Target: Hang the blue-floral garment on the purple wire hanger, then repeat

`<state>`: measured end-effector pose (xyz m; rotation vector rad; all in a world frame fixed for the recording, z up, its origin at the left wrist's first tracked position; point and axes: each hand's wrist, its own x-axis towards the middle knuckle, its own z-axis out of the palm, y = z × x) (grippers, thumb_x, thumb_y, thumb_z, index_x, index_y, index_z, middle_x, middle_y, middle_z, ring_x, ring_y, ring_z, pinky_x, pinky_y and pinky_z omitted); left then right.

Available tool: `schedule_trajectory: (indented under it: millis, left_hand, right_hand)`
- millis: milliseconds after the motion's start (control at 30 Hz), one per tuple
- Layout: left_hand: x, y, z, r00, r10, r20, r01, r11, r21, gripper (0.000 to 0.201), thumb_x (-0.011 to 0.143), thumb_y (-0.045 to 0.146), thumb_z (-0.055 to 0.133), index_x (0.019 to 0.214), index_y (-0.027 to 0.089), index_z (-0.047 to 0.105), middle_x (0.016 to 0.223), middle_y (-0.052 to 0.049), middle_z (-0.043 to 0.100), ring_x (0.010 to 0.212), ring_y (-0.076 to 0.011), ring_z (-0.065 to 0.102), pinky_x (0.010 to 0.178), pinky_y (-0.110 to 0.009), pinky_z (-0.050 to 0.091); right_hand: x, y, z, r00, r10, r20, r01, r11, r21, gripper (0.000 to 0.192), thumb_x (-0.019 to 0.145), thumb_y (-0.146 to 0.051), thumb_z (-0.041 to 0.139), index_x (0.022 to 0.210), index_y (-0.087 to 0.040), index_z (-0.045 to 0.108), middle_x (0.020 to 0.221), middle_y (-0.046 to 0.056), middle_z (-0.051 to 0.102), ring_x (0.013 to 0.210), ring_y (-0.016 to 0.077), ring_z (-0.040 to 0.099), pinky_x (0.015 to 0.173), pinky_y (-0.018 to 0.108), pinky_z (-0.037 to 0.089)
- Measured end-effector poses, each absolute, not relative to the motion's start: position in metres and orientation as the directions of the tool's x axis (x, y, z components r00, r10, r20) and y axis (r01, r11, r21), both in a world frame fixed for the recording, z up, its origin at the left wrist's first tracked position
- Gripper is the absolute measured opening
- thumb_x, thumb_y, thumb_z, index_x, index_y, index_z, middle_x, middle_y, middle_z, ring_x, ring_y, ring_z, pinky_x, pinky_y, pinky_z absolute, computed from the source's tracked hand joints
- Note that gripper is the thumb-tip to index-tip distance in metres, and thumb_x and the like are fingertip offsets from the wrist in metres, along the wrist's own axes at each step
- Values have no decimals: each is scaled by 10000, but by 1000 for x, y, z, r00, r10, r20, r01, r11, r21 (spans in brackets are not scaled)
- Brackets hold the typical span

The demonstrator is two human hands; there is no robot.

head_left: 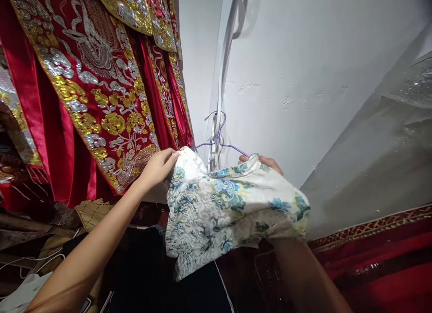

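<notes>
A short white floral blouse (219, 205) with blue, green and grey flowers spreads before me, its neckline at the top. My left hand (165, 164) pinches its left shoulder between thumb and fingers. My right hand (270, 163) grips the neckline at the right, partly hidden by the cloth; its forearm runs up behind or inside the garment. A purple wire hanger (219, 141) rises from the neck opening, its hook beside a pale vertical strip on the wall. The hanger's ends are hidden by the blouse and my right hand.
Red garments with gold and silver embroidery (111, 101) hang at the left. A white wall (286, 79) stands ahead. Clear plastic (418, 83) shows at the far right, red fabric (388, 259) at the lower right. White cables (43, 259) lie at the lower left.
</notes>
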<state>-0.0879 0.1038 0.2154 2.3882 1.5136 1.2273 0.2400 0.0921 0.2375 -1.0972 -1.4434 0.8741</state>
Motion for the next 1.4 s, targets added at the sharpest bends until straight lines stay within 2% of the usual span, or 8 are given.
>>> schedule_trajectory:
  millis: [233, 400, 567, 700, 967, 1133, 1267, 1400]
  left_hand:
    - [-92, 83, 228, 108, 705, 701, 697, -556, 453, 437, 997, 448, 477, 1347, 202, 567, 1368, -120, 598, 1280, -264, 548, 1101, -433, 409]
    - [-58, 39, 264, 212, 741, 637, 374, -664, 647, 417, 1008, 427, 489, 1365, 219, 541, 1103, -85, 697, 997, -212, 666, 921, -358, 522]
    - [-31, -1, 278, 385, 777, 498, 384, -625, 679, 341, 972, 456, 557, 780, 179, 617, 724, 0, 601, 670, -143, 552, 627, -263, 444]
    - [-38, -13, 264, 419, 815, 399, 454, -569, 686, 531, 993, 483, 496, 561, 177, 452, 590, 16, 450, 560, -112, 403, 541, -268, 332]
    - [-45, 3, 254, 368, 838, 403, 126, -475, 871, 606, 972, 631, 424, 529, 224, 496, 527, -44, 542, 705, -233, 645, 636, -351, 494]
    - [-38, 12, 255, 259, 874, 411, -60, -411, 910, 575, 903, 717, 478, 590, 238, 534, 445, -21, 484, 806, -288, 713, 685, -400, 564]
    - [-66, 34, 257, 255, 895, 367, -184, -328, 927, 704, 943, 751, 266, 1167, 201, 645, 863, -102, 749, 1001, -290, 725, 844, -450, 586]
    - [-103, 60, 234, 22, 927, 375, 40, -376, 926, 826, 919, 790, 153, 1173, 202, 673, 960, -107, 774, 1039, -309, 718, 828, -489, 601]
  right_hand:
    - [256, 61, 261, -13, 919, 393, 62, 393, -917, 483, 799, -697, 443, 772, -254, 631, 554, 60, 526, 570, 256, 540, 587, 419, 476]
    - [217, 4, 275, -408, 871, 273, -41, 282, -959, 370, 724, -615, 580, 750, -245, 570, 609, 9, 533, 481, 152, 437, 465, 308, 393]
    - [177, -24, 262, -706, 677, 208, 182, 457, -871, 296, 854, -466, 675, 737, -195, 653, 653, -15, 564, 598, 129, 493, 555, 256, 388]
    - [185, -5, 240, -463, 753, 467, 420, 651, -633, 177, 914, -379, 641, 1006, -245, 712, 781, 2, 650, 737, 172, 585, 737, 305, 477]
    - [193, 16, 203, -679, 463, 570, 463, 872, -158, 1160, 710, -524, 814, 1620, -242, 151, 1619, 182, 306, 1485, 417, 284, 1202, 620, 230]
    - [179, 21, 199, -612, 407, 678, 546, 838, -10, 856, 801, -304, 702, 1567, -330, 319, 1460, 120, 489, 1361, 362, 442, 1161, 582, 276]
    - [189, 48, 228, -533, 473, 702, 626, 778, -50, 750, 756, -300, 717, 1475, -321, 507, 1311, 103, 568, 1223, 346, 511, 1043, 518, 385]
    - [194, 84, 261, -436, 531, 727, 718, 692, -76, 559, 737, -352, 754, 1287, -282, 683, 1318, 113, 579, 1213, 372, 500, 997, 518, 396]
